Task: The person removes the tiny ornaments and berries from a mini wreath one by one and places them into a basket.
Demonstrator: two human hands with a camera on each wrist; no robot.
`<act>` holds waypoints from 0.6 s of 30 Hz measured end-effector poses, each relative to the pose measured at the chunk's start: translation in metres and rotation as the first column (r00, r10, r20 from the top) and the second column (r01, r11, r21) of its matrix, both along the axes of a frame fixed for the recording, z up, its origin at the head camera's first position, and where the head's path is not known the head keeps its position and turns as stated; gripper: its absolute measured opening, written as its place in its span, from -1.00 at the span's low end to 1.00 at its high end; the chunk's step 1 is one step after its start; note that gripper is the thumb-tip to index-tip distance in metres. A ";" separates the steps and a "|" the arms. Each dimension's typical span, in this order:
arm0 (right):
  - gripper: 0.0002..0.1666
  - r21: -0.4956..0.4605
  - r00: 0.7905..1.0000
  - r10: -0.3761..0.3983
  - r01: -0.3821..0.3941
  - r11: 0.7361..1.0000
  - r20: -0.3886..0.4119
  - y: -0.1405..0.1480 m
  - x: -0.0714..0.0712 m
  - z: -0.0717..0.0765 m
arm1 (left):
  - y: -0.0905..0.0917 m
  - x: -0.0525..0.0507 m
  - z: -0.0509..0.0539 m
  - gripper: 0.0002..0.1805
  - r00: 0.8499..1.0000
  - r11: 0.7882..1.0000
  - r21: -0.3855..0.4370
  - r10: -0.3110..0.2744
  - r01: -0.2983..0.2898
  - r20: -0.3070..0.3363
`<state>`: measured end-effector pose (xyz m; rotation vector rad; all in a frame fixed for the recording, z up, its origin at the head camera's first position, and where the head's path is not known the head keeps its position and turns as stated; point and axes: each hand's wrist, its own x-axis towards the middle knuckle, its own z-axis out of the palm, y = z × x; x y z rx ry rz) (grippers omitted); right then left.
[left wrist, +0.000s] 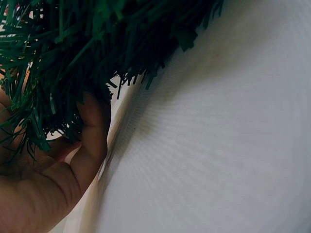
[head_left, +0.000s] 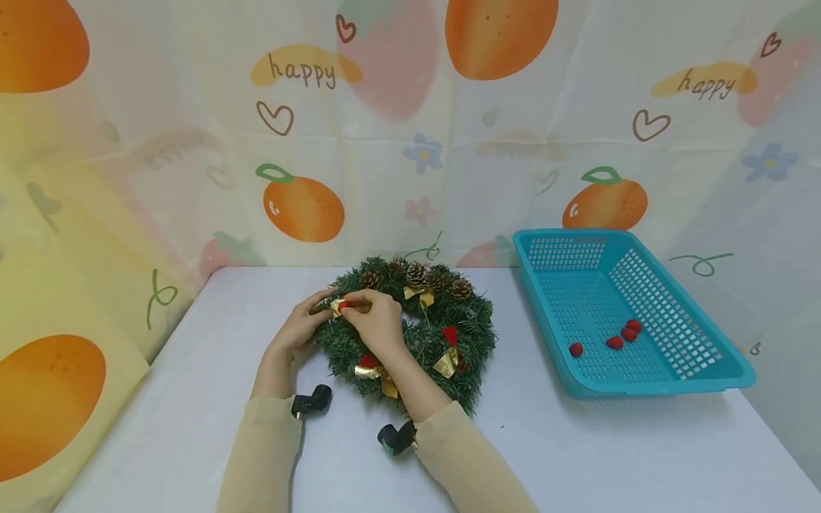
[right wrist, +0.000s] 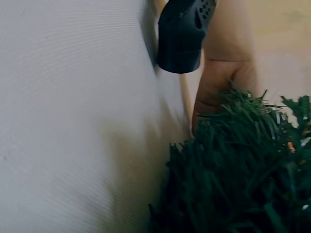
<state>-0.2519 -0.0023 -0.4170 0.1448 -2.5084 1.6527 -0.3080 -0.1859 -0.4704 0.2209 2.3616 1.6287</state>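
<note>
A green wreath [head_left: 476, 324] lies on the white table, dressed with pine cones [head_left: 417, 274] along its far side and gold and red bows [head_left: 447, 362] round the ring. My left hand [head_left: 300, 324] grips the wreath's left edge; in the left wrist view its fingers [left wrist: 92, 131] curl under the green needles. At the upper left of the ring, my right hand [head_left: 378, 324] pinches a small red piece [head_left: 344, 306] against a gold bow [head_left: 336, 307]. Whether that piece is fixed to the bow I cannot tell. Needles hide the right fingertips in the right wrist view.
A blue plastic basket [head_left: 551, 360] stands on the right of the table [head_left: 500, 463], with several small red berry-like pieces [head_left: 615, 343] inside. Black wrist cameras [head_left: 398, 437] stick out from both sleeves. A printed curtain [head_left: 385, 157] hangs right behind the table.
</note>
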 end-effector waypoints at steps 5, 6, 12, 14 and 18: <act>-0.72 -0.034 1.000 0.012 -0.012 0.999 -0.008 0.003 0.002 0.005 | -0.001 0.001 0.000 -0.37 1.000 1.000 -0.004 0.013 -0.013 0.011; -0.71 -0.038 1.000 0.012 -0.013 0.999 -0.010 0.004 0.002 0.005 | -0.001 0.001 0.001 -0.37 1.000 1.000 -0.001 0.015 -0.015 0.014; -0.70 -0.076 1.000 0.013 -0.014 0.997 -0.019 0.013 0.004 0.011 | -0.001 0.003 0.003 -0.35 1.000 1.000 -0.007 0.015 -0.015 0.011; -0.70 -0.105 1.000 0.016 -0.018 0.994 -0.022 0.018 0.005 0.013 | 0.000 0.002 0.002 -0.36 1.000 1.000 -0.017 0.011 -0.011 0.001; -0.70 -0.160 0.999 0.015 -0.020 0.987 -0.038 0.027 0.009 0.022 | 0.000 0.000 -0.001 -0.37 1.000 1.000 -0.022 0.003 -0.004 -0.019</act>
